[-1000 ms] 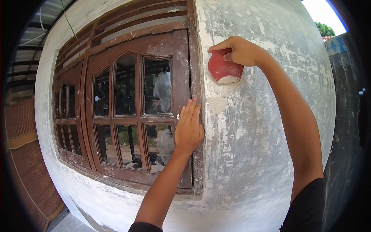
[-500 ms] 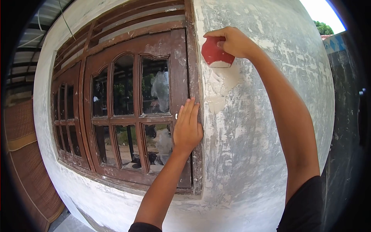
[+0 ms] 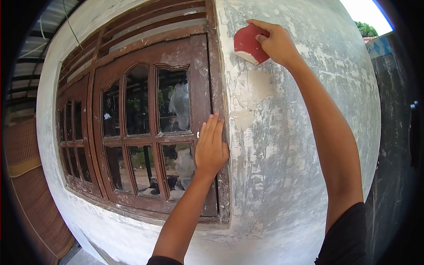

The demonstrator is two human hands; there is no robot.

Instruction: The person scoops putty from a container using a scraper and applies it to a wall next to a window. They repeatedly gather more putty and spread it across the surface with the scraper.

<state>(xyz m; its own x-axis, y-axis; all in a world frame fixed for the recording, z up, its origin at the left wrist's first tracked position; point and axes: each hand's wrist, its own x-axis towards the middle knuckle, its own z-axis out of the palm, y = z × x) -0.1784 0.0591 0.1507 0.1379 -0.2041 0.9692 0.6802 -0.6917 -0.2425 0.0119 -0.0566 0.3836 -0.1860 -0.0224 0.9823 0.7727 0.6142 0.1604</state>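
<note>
My right hand grips a red putty scraper near the upper part of the wall, beside the window frame. Pale filler coats the scraper's lower edge. Just below it, a smooth beige patch of filler lies on the grey, patchy wall. My left hand rests flat on the right edge of the brown wooden window, fingers stretched upward and holding nothing.
The window's glass panes carry whitish smears. A woven brown blind hangs at the far left under a metal roof. A dark wall stands to the right.
My right hand has moved the scraper up and slightly right, tilting it and uncovering more of the filler patch. My left hand stays against the window.
</note>
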